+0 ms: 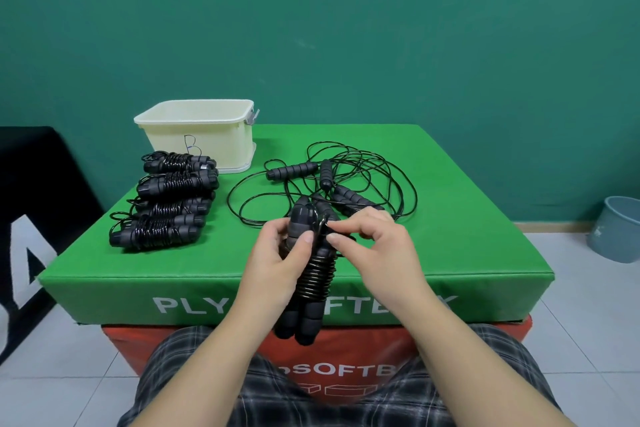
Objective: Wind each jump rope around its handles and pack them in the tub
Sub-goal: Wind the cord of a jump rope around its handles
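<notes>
The left hand (277, 255) is gripping a coiled jump rope (311, 274) above the green soft box (450, 236) while the right hand (374, 239) is pinching its cord, with four wound ropes (166, 204) lying beside the cream tub (197, 132) and loose ropes (329, 180) sprawling just behind.

Head cam, looks fwd/down, close over green box (450, 218).

left hand (277, 250) curled, right hand (374, 239) pinching
</notes>
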The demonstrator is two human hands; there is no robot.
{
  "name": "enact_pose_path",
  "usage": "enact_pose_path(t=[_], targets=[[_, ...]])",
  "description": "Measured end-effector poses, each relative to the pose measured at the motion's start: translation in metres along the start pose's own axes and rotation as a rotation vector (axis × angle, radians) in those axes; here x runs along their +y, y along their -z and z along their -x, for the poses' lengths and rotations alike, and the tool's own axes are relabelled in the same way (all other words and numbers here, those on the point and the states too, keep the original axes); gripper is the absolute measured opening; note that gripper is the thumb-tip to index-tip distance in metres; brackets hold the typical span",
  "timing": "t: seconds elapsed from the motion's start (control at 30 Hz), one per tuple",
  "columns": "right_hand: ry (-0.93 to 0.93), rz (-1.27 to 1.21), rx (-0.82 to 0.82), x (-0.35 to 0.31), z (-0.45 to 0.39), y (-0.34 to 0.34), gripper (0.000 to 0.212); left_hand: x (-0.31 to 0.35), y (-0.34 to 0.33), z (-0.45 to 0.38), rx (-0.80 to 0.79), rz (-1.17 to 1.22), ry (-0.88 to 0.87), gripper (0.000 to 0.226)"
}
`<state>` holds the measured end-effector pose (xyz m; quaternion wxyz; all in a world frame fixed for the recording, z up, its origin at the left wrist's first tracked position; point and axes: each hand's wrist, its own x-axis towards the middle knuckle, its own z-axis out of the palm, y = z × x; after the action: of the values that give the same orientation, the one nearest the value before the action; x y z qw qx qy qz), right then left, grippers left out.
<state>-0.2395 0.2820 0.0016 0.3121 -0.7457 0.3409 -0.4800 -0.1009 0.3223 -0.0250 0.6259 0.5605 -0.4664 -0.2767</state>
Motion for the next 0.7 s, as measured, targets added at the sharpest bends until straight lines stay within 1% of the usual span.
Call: enact_pose_path(t=[0.03,0.07,0.1,0.13,0.2,0.27,0.33,0.37,0.43,0.47,0.57,0.63,0.7], targets=[[-0.010,0.008,0.006,0.004,-0.001,0.001,0.029,-0.001,0.000,0.000,-0.017,-0.033,-0.008,0.015],[-0.011,0.023,0.018,0.007,-0.001,0.001,0.030,-0.002,0.001,0.001,-0.033,-0.067,-0.011,0.021],[-0.003,0.039,0.026,0.009,-0.001,-0.001,0.028,-0.004,0.001,0.001,-0.045,-0.103,-0.011,0.027],[0.010,0.053,0.022,0.010,0.000,-0.002,0.024,-0.004,0.002,0.002,-0.054,-0.138,-0.017,0.027],[0.053,0.086,-0.003,0.011,0.002,-0.004,0.015,-0.002,0.003,0.002,-0.077,-0.197,-0.055,0.014],[0.140,0.143,0.006,0.009,0.003,-0.002,0.010,0.004,0.004,0.001,-0.108,-0.226,-0.105,0.008],[0.205,0.167,0.038,0.007,0.002,0.000,0.012,0.011,0.004,0.000,-0.121,-0.226,-0.145,0.009],[0.218,0.162,0.047,0.006,0.001,0.000,0.014,0.012,0.003,0.000,-0.126,-0.217,-0.151,0.007],[0.244,0.170,0.051,0.005,0.001,0.000,0.016,0.015,0.002,0.000,-0.126,-0.206,-0.153,0.013],[0.262,0.187,0.052,0.004,0.002,0.000,0.016,0.015,0.002,0.000,-0.129,-0.196,-0.152,0.012],[0.330,0.293,0.078,0.001,0.002,-0.002,0.015,0.016,0.000,0.001,-0.125,-0.189,-0.150,0.011],[0.377,0.367,0.109,-0.002,0.001,-0.003,0.013,0.016,-0.002,0.002,-0.120,-0.186,-0.140,0.015],[0.386,0.387,0.133,-0.004,0.000,-0.004,0.013,0.018,-0.003,0.003,-0.096,-0.170,-0.121,0.017]])
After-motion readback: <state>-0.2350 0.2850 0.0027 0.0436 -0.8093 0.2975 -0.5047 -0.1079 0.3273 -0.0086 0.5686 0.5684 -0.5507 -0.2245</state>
